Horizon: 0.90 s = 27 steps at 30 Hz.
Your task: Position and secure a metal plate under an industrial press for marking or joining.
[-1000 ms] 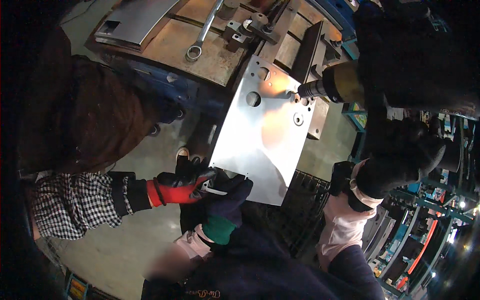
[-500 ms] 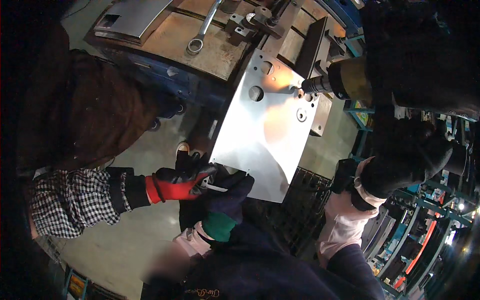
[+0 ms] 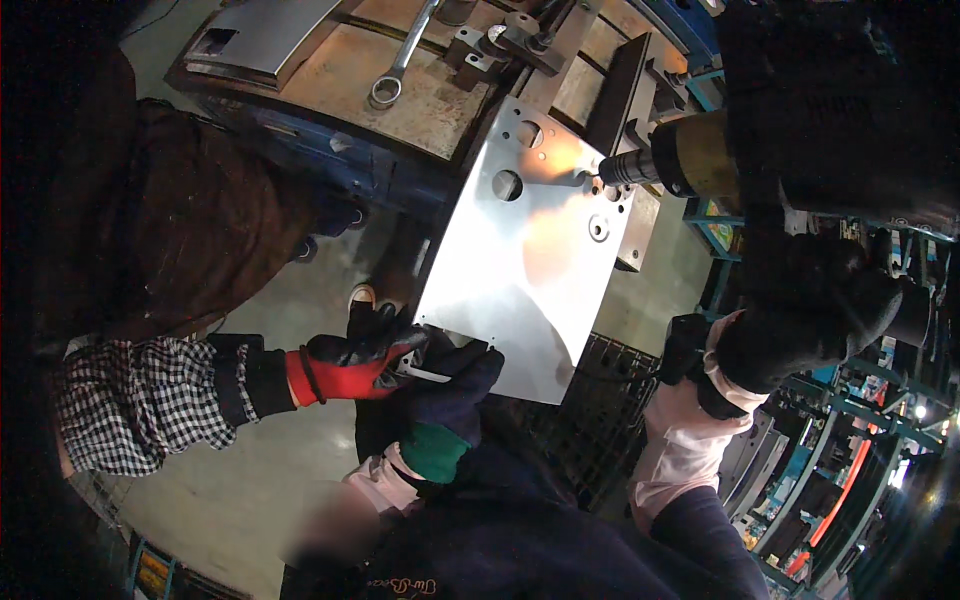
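Note:
A bright flat metal plate (image 3: 500, 270) with several round holes slants across the middle, its far part over the workbench. My right hand (image 3: 835, 325), in a black glove, wraps round the handle of a dark power drill (image 3: 695, 155) with a yellowish collar. The drill's black chuck (image 3: 630, 168) points left, its tip at the plate's far right part among the holes. My left hand (image 3: 450, 385), in a dark glove with a green cuff, closes on the plate's near left edge; its fingertips are partly hidden. A small pale metal strip (image 3: 425, 372) shows beside it.
A co-worker's red and black gloved hand (image 3: 350, 365) is beside my left hand. On the workbench (image 3: 430, 115) lie a ring wrench (image 3: 388, 88), clamp blocks (image 3: 480, 60) and stacked sheets (image 3: 255, 45). A cord (image 3: 620, 378) hangs near the drill handle; shelving (image 3: 850, 450) stands at right.
The picture has shifted very slightly. Both my hands, the drill and the plate keep the same places relative to one another.

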Motion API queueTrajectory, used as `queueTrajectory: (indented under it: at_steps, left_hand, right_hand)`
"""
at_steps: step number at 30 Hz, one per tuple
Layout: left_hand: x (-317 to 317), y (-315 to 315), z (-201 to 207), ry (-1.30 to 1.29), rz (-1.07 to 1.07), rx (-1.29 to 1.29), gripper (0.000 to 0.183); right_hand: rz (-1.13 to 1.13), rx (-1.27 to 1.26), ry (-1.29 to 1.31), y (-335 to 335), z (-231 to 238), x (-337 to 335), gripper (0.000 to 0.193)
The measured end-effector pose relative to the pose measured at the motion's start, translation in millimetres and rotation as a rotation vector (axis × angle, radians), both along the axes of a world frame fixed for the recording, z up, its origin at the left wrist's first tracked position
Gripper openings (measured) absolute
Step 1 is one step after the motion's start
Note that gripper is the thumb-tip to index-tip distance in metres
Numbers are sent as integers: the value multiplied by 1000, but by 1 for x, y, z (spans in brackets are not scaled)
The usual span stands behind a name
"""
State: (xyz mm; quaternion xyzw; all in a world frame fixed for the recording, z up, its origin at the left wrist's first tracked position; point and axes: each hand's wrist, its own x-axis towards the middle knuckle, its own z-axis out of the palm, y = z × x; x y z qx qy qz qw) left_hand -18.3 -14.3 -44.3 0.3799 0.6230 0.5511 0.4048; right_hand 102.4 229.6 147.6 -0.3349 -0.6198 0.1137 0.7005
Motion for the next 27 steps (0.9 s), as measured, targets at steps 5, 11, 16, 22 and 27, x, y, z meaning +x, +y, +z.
queueTrajectory:
  at_steps: [5,11,16,22,27]
  left_hand:
    - [0,0,5,-291,23,-62,41]
    - [2,-1,-2,-305,38,-36,48]
    - [3,0,0,-390,43,-24,48]
    - [-20,5,21,409,-165,34,41]
    - [-20,3,17,353,-149,73,49]
  right_hand:
    - [92,-26,23,1,-2,7,47]
    - [474,-111,24,7,0,35,46]
    - [46,-1,-68,-2,-6,8,47]
    - [13,-1,35,0,-5,7,48]
    - [129,-45,14,-4,1,0,47]
